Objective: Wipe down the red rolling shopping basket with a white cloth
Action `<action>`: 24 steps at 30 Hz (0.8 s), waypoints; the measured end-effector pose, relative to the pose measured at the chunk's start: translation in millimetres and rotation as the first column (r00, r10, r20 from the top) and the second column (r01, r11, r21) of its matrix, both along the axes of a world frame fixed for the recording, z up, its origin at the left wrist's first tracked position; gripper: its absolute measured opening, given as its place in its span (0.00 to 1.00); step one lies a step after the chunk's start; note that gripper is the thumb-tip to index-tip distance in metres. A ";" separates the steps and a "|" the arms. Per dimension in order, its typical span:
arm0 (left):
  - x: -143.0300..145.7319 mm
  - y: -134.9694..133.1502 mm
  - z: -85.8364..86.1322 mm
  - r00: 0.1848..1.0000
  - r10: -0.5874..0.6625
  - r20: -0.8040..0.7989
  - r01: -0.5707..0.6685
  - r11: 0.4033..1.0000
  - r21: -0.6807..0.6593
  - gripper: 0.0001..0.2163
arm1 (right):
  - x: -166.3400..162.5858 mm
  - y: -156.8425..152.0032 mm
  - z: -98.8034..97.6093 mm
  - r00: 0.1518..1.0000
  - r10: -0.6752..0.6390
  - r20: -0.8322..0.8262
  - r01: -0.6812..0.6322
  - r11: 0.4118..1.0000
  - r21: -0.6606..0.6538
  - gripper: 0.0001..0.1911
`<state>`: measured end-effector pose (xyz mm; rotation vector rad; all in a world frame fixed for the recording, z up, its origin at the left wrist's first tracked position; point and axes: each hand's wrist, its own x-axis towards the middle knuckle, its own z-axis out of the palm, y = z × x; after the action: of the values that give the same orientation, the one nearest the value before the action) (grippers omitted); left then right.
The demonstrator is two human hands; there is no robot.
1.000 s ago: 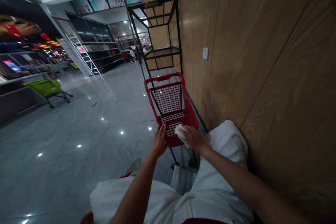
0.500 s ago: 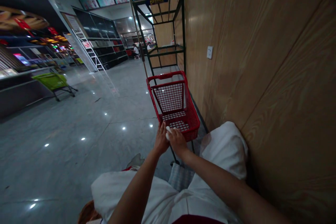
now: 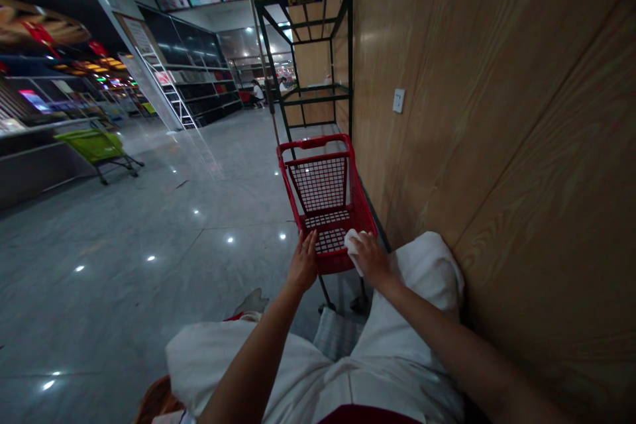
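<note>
A red plastic shopping cart (image 3: 320, 189) with a grid back panel stands in front of me, its near rim between my knees. My left hand (image 3: 303, 262) rests on the near left corner of the rim, fingers stretched out. At the near right corner, my right hand (image 3: 371, 258) is closed on a white cloth (image 3: 354, 248) and presses it to the rim. Part of the cloth hangs below my fingers. The basket's grid floor shows between the hands.
A dark metal rack (image 3: 318, 46) stands behind the cart, a thin pole (image 3: 259, 33) beside it. The wooden wall (image 3: 477, 112) runs close on my right. Farther left are a green cart (image 3: 97, 146) and a ladder (image 3: 173, 96). People (image 3: 258, 93) crouch in the distance.
My right hand has slid right along the near rim with the white cloth, from beside my left hand to the right corner. The left hand stays at the left corner.
</note>
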<state>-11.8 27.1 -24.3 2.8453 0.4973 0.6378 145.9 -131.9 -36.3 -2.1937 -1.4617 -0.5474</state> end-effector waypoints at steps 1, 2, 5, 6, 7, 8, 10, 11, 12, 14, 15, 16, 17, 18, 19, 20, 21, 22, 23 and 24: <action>4.3 -2.5 -0.6 1.000 0.012 -0.004 -0.012 1.000 0.002 0.43 | -11.4 9.0 0.7 1.000 0.014 -0.017 -0.014 1.000 0.008 0.20; 8.1 -4.2 -0.9 1.000 0.015 -0.012 -0.015 1.000 0.005 0.42 | -24.3 19.6 1.4 0.999 0.042 -0.029 -0.042 0.999 0.017 0.20; 14.7 -3.8 1.3 0.998 -0.011 -0.055 0.012 1.000 0.019 0.40 | -57.7 50.2 1.8 0.995 0.085 -0.044 -0.081 0.994 0.073 0.20; 14.9 -2.1 3.3 0.997 -0.013 -0.076 0.015 1.000 0.019 0.40 | -62.9 56.6 1.4 0.995 0.090 -0.039 -0.086 0.992 0.087 0.19; 14.2 0.0 5.8 0.995 -0.006 -0.101 0.008 1.000 0.014 0.40 | -63.9 59.8 0.8 0.995 0.100 -0.027 -0.097 0.991 0.090 0.19; 12.9 2.5 8.9 0.991 0.008 -0.130 -0.007 1.000 0.008 0.41 | -60.3 59.5 0.1 0.993 0.114 -0.012 -0.113 0.990 0.081 0.20; 9.5 7.5 15.9 0.979 0.044 -0.199 -0.044 0.999 0.001 0.44 | -41.0 49.3 -1.3 0.990 0.140 0.022 -0.141 0.989 0.034 0.21; 8.0 9.9 19.2 0.971 0.061 -0.231 -0.063 0.998 0.002 0.45 | -26.9 40.6 -1.9 0.990 0.138 0.035 -0.138 0.990 0.008 0.21; 7.1 11.9 22.0 0.963 0.077 -0.258 -0.078 0.997 0.006 0.45 | -11.4 30.6 -2.2 0.992 0.120 0.046 -0.120 0.993 -0.011 0.21; 7.8 14.9 25.7 0.952 0.100 -0.290 -0.101 0.995 0.011 0.45 | 18.6 11.4 -1.9 0.996 0.070 0.063 -0.069 0.997 -0.030 0.21; 9.4 15.6 26.5 0.949 0.107 -0.296 -0.109 0.994 0.008 0.45 | 30.6 4.2 -1.3 0.996 0.050 0.069 -0.048 0.998 -0.033 0.21; 11.9 15.8 26.6 0.949 0.112 -0.294 -0.117 0.993 0.002 0.45 | 39.3 -0.3 -0.4 0.997 0.031 0.070 -0.029 0.999 -0.031 0.21; 15.0 15.5 26.3 0.951 0.119 -0.285 -0.126 0.992 -0.005 0.45 | 44.1 -1.7 0.6 0.998 0.013 0.065 -0.011 1.000 -0.027 0.20; 18.6 14.7 25.7 0.953 0.126 -0.274 -0.134 0.991 -0.011 0.45 | 44.6 0.3 1.6 0.998 -0.005 0.055 0.006 1.000 -0.018 0.19; 22.2 13.6 25.1 0.955 0.135 -0.262 -0.145 0.989 -0.017 0.45 | 40.9 5.4 2.5 0.999 -0.020 0.040 0.020 1.000 -0.010 0.19; 25.7 12.2 24.6 0.955 0.148 -0.255 -0.159 0.987 -0.021 0.44 | 33.4 13.4 3.3 0.999 -0.030 0.023 0.030 1.000 -0.002 0.18; 28.8 10.7 24.4 0.953 0.163 -0.255 -0.175 0.984 -0.026 0.44 | 22.7 23.6 3.8 0.999 -0.032 0.008 0.032 0.999 0.003 0.18; 31.2 9.4 24.5 0.949 0.176 -0.262 -0.190 0.981 -0.029 0.43 | 9.8 35.2 4.1 1.000 -0.024 -0.005 0.024 1.000 0.005 0.19; 32.8 8.5 24.8 0.944 0.185 -0.273 -0.201 0.979 -0.031 0.43 | -4.3 47.5 4.3 1.000 -0.008 -0.014 0.008 1.000 0.004 0.20; 33.4 8.2 25.4 0.939 0.191 -0.287 -0.208 0.978 -0.029 0.43 | -18.2 59.5 4.3 1.000 0.006 -0.022 -0.006 1.000 0.006 0.21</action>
<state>21.6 35.3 1.1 2.8643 0.8442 0.2371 127.7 -72.3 -32.0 -2.1831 -1.4537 -0.5237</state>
